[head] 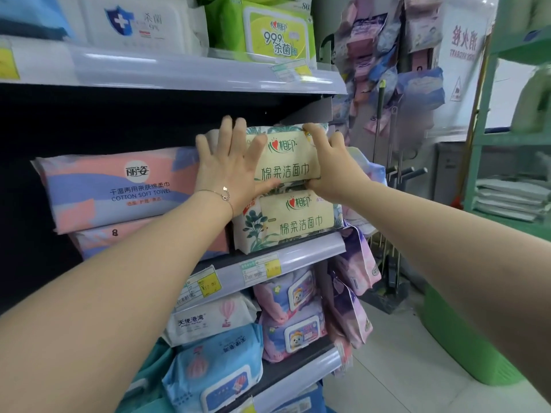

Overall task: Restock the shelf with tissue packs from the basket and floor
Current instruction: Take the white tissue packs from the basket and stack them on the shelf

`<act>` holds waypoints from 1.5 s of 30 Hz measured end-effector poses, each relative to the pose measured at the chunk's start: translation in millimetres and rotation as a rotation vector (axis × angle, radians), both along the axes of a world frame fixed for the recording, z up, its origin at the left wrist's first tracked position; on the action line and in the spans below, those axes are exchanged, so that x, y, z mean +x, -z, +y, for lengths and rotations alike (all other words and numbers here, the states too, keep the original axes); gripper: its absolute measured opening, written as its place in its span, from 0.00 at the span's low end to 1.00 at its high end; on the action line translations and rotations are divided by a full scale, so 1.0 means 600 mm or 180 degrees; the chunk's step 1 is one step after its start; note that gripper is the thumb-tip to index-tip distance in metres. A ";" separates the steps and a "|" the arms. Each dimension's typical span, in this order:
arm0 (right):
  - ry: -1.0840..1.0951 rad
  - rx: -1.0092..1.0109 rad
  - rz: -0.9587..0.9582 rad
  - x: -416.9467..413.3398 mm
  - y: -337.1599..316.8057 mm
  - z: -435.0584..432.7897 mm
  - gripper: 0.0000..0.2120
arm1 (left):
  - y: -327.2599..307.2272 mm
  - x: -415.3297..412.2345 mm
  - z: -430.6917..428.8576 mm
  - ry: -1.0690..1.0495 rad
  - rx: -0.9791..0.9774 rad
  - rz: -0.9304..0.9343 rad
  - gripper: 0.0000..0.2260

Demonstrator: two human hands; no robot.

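A cream tissue pack with a leaf print [287, 158] lies on top of a second identical pack [295, 217] at the right end of the middle shelf [310, 253]. My left hand [231, 165] lies flat against the top pack's left side, fingers spread and straight, thumb under its lower edge. My right hand [331, 162] grips the top pack's right end, fingers over its upper corner and thumb below. Two pink and blue cotton towel packs [119, 186] are stacked to the left on the same shelf.
The upper shelf [190, 71] holds white and green wipe packs [277, 28]. Lower shelves carry blue, white and pink wipe packs [292, 317]. Hanging packets [354, 278] crowd the shelf's right end. A green rack [489, 162] and a green tub [459, 338] stand to the right on the tiled floor.
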State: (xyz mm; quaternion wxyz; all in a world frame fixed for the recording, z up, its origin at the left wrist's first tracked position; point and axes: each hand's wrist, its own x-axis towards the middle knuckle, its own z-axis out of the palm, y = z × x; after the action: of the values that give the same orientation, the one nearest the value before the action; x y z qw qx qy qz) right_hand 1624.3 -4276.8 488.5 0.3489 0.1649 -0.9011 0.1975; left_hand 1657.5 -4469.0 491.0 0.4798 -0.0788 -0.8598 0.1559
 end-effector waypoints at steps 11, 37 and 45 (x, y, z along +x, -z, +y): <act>0.0149 0.1064 0.0927 0.053 0.079 0.069 0.21 | 0.068 0.025 0.071 0.0717 -0.0549 0.0437 0.24; 0.1236 0.1390 -0.1276 0.289 0.559 0.408 0.16 | 0.526 0.125 0.471 0.1855 -0.0617 -0.2738 0.19; 0.1470 0.0905 -0.2226 0.359 0.702 0.454 0.19 | 0.657 0.160 0.526 0.2370 -0.1494 -0.3628 0.19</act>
State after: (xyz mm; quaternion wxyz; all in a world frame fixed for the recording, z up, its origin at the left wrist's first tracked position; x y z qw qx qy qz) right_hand 1839.5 -4004.3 67.3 0.0319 -0.0711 -0.9964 0.0322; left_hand 1753.3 -4153.3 97.1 -0.0518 -0.5368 -0.8365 0.0972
